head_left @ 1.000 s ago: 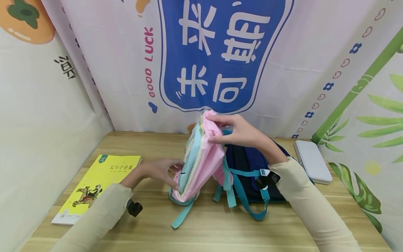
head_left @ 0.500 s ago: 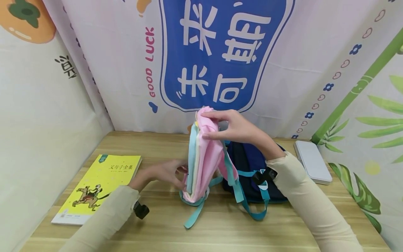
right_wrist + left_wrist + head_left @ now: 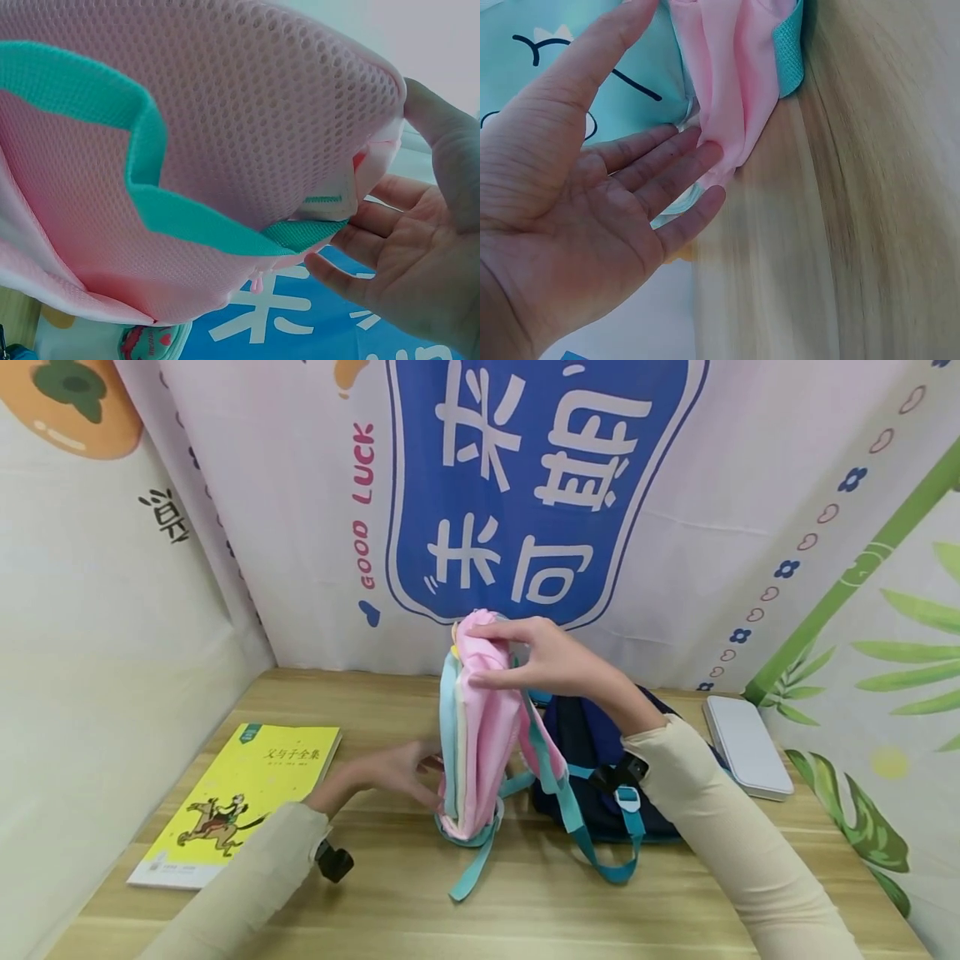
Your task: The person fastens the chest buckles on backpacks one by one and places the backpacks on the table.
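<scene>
— Now, head view: where is the pink backpack (image 3: 483, 727)?
— Frame centre, upright; my right hand (image 3: 551, 660) pinches its top.
— Left wrist view?
— My left hand (image 3: 577, 202), fingers straight, touches its base. I should steady it there.
— Right wrist view?
— The mesh back (image 3: 247, 135) fills the frame.

I sit at a light wooden table (image 3: 525, 910) with pale grain running across it, boxed in on three sides by hung printed cloth. The back cloth (image 3: 300, 527) behind the table is white, with a big blue panel (image 3: 525, 485) of white characters at its middle; left of that panel pink letters read GOOD LUCK, and right of it runs a trail of small hearts and blue flowers. The cloth on the left of the table (image 3: 90, 652) is cream with an orange fruit near its top. The cloth on the right (image 3: 900, 635) shows a green bamboo stalk and leaves. Light is even and soft, with faint shadows on the table
</scene>
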`<state>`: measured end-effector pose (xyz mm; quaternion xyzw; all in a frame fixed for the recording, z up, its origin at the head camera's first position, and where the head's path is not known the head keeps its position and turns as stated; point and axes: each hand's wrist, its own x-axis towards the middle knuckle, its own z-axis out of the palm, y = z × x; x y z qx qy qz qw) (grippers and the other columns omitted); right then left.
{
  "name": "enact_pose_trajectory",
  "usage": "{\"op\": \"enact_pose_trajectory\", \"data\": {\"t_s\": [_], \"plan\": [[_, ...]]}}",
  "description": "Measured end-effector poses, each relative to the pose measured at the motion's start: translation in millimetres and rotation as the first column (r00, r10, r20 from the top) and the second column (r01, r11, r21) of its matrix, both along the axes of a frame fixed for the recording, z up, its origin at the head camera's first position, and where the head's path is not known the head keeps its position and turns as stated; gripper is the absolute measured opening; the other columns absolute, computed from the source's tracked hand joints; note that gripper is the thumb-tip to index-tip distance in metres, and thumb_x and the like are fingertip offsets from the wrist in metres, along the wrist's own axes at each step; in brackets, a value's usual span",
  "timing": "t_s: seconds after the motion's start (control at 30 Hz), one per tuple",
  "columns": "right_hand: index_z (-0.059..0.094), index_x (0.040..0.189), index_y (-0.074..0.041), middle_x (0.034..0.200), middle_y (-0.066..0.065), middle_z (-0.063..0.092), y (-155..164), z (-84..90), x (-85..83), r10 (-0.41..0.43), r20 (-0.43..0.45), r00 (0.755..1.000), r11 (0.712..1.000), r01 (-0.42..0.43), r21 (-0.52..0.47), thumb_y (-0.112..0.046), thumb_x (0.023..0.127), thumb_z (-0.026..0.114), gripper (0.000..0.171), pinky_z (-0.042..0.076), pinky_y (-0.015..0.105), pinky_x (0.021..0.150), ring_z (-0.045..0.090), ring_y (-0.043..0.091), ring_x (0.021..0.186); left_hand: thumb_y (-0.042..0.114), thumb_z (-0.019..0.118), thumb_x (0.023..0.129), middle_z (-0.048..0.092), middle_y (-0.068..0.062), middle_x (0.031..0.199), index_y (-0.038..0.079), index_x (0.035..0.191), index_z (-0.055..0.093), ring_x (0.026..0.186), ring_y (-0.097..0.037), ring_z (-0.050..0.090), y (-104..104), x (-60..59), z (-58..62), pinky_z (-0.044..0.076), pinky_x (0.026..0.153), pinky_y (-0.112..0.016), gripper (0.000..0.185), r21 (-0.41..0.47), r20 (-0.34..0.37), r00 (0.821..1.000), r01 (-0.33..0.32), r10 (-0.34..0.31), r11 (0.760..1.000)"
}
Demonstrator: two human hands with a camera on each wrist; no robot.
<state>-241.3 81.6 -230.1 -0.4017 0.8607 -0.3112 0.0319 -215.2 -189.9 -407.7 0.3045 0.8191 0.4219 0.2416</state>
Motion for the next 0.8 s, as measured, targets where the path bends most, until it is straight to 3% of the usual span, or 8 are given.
{"op": "enact_pose_trajectory", "data": {"t_s": [0.2, 0.37, 0.47, 0.6, 0.7, 0.8], "plan": [[0.059, 0.145, -0.016, 0.138, 0.007, 0.064, -1, -1.7, -0.9, -0.020, 0.025, 0.999, 1.000, 0.020, -0.001, -0.036, 0.087, 0.079, 0.064, 0.054, 0.032, 0.082, 0.058, 0.022, 0.107, 0.024, 0.084, 0.082, 0.052, -0.020, 0.146, -0.005, 0.147, 0.041, 0.136, -0.039, 0.050, -9, -0.2, 7.5, 0.041, 0.114, -0.056, 0.083, -0.013, -0.005, 1.000, -0.029, 0.029, 1.000], [0.058, 0.145, -0.016, 0.134, 0.007, 0.065, -2, -3.7, -1.9, -0.010, 0.018, 1.000, 1.000, 0.011, -0.009, -0.036, 0.087, 0.078, 0.064, 0.052, 0.032, 0.078, 0.058, 0.023, 0.103, 0.024, 0.080, 0.087, 0.053, -0.020, 0.146, -0.001, 0.148, 0.044, 0.136, -0.041, 0.051, -16, -6.1, 27.6, 0.041, 0.114, -0.060, 0.076, 0.022, -0.122, 0.986, -0.113, 0.115, 0.993], [0.058, 0.145, -0.015, 0.132, 0.007, 0.065, -2, -4.7, -2.2, 0.003, 0.007, 1.000, 1.000, -0.003, -0.013, -0.036, 0.088, 0.078, 0.064, 0.051, 0.031, 0.076, 0.058, 0.022, 0.100, 0.019, 0.074, 0.092, 0.056, -0.022, 0.143, -0.001, 0.145, 0.048, 0.133, -0.042, 0.054, -16, -9.5, 48.2, 0.043, 0.111, -0.060, 0.063, 0.111, -0.216, 0.953, -0.193, 0.213, 0.975], [0.057, 0.146, -0.015, 0.133, 0.007, 0.065, -2, -6.0, -2.1, 0.013, 0.014, 1.000, 1.000, -0.012, -0.020, -0.035, 0.089, 0.077, 0.064, 0.052, 0.032, 0.078, 0.059, 0.022, 0.101, 0.015, 0.068, 0.098, 0.058, -0.020, 0.142, 0.001, 0.144, 0.052, 0.130, -0.039, 0.058, -11, -10.8, 77.9, 0.048, 0.108, -0.054, 0.051, 0.246, -0.280, 0.893, -0.287, 0.351, 0.926], [0.057, 0.146, -0.015, 0.134, 0.007, 0.065, -2, -6.8, -1.3, 0.010, 0.027, 1.000, 1.000, -0.009, -0.025, -0.034, 0.089, 0.078, 0.064, 0.052, 0.033, 0.079, 0.059, 0.023, 0.101, 0.016, 0.067, 0.099, 0.058, -0.017, 0.143, 0.004, 0.145, 0.051, 0.132, -0.034, 0.057, -4, -9.6, 98.0, 0.048, 0.109, -0.052, 0.050, 0.305, -0.317, 0.856, -0.317, 0.410, 0.898], [0.056, 0.147, -0.015, 0.134, 0.007, 0.064, -1, -7.9, -1.1, 0.005, 0.041, 0.999, 0.999, -0.004, -0.039, -0.033, 0.088, 0.078, 0.065, 0.053, 0.033, 0.080, 0.059, 0.023, 0.102, 0.016, 0.070, 0.097, 0.057, -0.014, 0.143, 0.006, 0.144, 0.052, 0.134, -0.030, 0.055, 1, -8.2, 112.6, 0.046, 0.111, -0.053, 0.050, 0.341, -0.380, 0.819, -0.308, 0.430, 0.888]]}}
